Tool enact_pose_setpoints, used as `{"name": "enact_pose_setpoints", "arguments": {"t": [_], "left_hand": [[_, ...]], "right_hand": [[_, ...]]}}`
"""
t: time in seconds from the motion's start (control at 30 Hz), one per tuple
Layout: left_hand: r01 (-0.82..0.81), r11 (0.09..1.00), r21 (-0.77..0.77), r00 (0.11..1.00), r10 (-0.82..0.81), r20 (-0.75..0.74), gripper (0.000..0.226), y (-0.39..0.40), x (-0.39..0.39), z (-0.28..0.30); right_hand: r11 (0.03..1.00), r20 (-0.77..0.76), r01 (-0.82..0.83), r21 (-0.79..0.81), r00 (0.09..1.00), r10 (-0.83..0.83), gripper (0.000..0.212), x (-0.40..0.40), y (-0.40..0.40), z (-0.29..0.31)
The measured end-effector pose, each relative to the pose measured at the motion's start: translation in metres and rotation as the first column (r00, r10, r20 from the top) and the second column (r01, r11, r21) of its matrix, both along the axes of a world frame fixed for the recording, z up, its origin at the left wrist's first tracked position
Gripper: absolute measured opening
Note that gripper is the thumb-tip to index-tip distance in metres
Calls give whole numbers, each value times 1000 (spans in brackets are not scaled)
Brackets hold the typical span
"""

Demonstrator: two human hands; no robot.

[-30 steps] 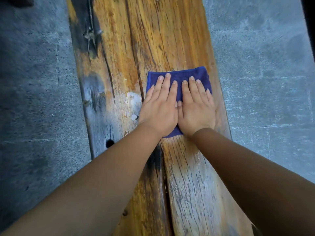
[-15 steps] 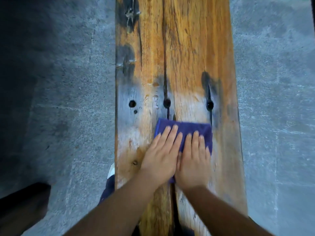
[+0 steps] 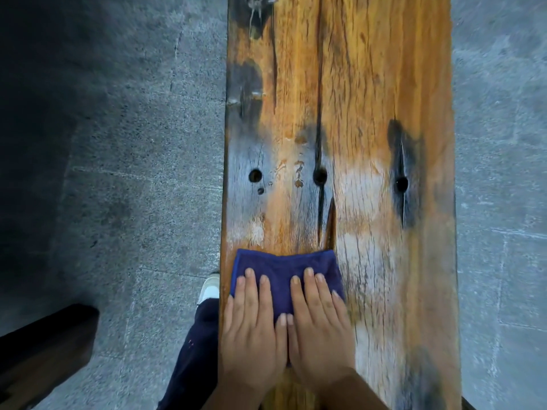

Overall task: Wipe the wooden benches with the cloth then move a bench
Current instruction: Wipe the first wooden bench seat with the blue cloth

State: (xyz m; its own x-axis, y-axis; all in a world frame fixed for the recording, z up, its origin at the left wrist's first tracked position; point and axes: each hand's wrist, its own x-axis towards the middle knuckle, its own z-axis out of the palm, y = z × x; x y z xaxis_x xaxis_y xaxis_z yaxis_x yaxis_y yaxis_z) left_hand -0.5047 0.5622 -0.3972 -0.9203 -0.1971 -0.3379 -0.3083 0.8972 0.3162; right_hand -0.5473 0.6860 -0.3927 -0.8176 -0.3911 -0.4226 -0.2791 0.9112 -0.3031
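Wooden bench (image 3: 370,113): flat fingers (image 3: 251,291) press the cloth (image 3: 281,264).

An outdoor paved spot, likely a courtyard; grey stone paving (image 3: 142,179) surrounds a weathered wooden bench (image 3: 370,84).

The bench (image 3: 370,113) is a long weathered plank running away from the viewer, orange-brown with grey worn patches, dark stains, a lengthwise crack and three round holes across its middle. The cloth (image 3: 281,270) is dark blue, folded into a rough rectangle and lying flat on the bench's near left part, just short of the holes.
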Motion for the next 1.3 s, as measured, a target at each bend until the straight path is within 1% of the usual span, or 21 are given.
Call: {"name": "enact_pose_setpoints", "arguments": {"t": [0.07, 0.1, 0.27, 0.33, 0.43, 0.6, 0.8, 0.87, 0.93, 1.1, 1.3], "left_hand": [[-3, 999, -40, 1000, 3, 2, 65, -6, -30, -6], [9, 998, -63, 1000, -9, -1, 66, -11, -47, -9], [91, 989, -119, 995, -95, -25, 66, -41, -133, -14], [90, 987, -130, 996, -92, -13, 67, -50, -164, -15], [74, 986, -147, 997, -79, -23, 67, -62, -214, -19], [64, 988, -138, 996, -73, -55, 68, -92, -316, -22], [44, 985, -169, 995, -57, -79, 66, -120, -428, -24], [12, 986, -169, 996, -26, -81, 66, -122, -441, -24], [20, 983, -180, 997, -33, -69, 66, -120, -442, -24], [28, 988, -153, 998, -36, -53, 67, -121, -442, -22], [40, 991, -131, 995, -52, -88, 62, -122, -438, -25]], "right_hand": [[999, -60, -51, 17, 997, 52, 58, -33, -3, -3], [998, -86, -45, 36, 995, 48, 59, -50, -8, -4], [994, -117, 79, 71, 991, -70, 59, -125, -38, -7], [994, -116, 80, 79, 991, -70, 59, -154, -46, -10], [994, -129, 40, 101, 991, -26, 60, -206, -60, -14], [995, -167, 53, 86, 985, -38, 63, -309, -93, -17], [997, -205, 23, 70, 979, -8, 64, -425, -122, -20], [998, -221, 11, 63, 975, 4, 63, -441, -125, -20], [999, -226, 5, 50, 974, 7, 62, -442, -125, -18], [999, -221, 1, 46, 975, 9, 61, -443, -124, -14], [999, -230, -18, 32, 973, 25, 60, -440, -122, -19]]}}
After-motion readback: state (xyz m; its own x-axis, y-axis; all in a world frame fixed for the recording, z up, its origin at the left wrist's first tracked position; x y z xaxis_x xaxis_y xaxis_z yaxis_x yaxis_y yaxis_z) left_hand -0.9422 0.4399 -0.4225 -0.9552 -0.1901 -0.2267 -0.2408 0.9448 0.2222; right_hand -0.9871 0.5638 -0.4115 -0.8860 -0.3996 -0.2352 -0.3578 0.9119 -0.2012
